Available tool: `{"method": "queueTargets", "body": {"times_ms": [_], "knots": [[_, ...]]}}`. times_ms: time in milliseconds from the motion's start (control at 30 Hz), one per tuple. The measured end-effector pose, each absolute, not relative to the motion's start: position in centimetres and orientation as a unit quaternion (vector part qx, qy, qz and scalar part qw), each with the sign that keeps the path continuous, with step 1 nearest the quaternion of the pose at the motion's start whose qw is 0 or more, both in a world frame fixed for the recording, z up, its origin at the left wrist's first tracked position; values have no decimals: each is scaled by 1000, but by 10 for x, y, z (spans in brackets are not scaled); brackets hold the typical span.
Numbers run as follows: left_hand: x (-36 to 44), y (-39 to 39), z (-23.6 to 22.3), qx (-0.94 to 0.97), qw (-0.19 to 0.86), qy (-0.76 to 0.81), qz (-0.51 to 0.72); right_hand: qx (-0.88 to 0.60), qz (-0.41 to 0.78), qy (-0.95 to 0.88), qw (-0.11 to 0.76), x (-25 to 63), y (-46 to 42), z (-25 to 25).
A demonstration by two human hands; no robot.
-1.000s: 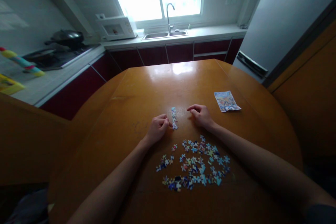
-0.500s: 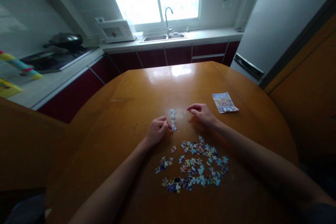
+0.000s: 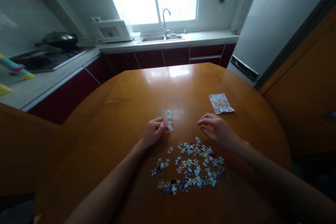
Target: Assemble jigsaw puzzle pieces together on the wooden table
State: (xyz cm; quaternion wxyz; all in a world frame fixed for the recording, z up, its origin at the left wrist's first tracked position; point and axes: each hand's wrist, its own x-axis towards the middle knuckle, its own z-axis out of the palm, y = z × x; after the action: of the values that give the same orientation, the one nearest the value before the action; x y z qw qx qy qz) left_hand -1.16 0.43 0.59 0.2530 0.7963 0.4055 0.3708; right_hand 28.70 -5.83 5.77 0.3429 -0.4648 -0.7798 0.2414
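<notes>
A narrow strip of joined jigsaw pieces (image 3: 170, 120) lies on the wooden table. My left hand (image 3: 154, 131) rests just left of it with curled fingers, its fingertips at the strip's lower left edge. Whatever may be inside those fingers is hidden. My right hand (image 3: 217, 130) hovers to the right of the strip, thumb and fingers apart, with nothing visible between them. Below both hands spreads a loose heap of jigsaw pieces (image 3: 191, 163), mostly blue, white and dark. One single piece (image 3: 170, 150) sits apart at the heap's upper left.
A creased printed picture sheet (image 3: 221, 103) lies on the table (image 3: 131, 91) beyond my right hand. Past the far table edge are a counter with a sink (image 3: 152, 39), a microwave (image 3: 112, 30) and a pan (image 3: 60, 38) on the stove. A fridge (image 3: 267, 17) stands at the right.
My right hand has moved back toward me and to the right, nearer the loose pieces, and its fingers have spread. My left hand stays beside the strip. The view has shifted slightly.
</notes>
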Motion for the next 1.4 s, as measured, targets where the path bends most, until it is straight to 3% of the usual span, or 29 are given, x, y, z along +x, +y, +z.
{"method": "queueTargets", "body": {"times_ms": [400, 1400], "knots": [[-11, 3, 8, 793, 252, 420, 361, -480, 241, -811, 231, 297, -61, 32], [-10, 0, 2, 812, 260, 393, 343, -448, 252, -838, 183, 293, -63, 21]]}}
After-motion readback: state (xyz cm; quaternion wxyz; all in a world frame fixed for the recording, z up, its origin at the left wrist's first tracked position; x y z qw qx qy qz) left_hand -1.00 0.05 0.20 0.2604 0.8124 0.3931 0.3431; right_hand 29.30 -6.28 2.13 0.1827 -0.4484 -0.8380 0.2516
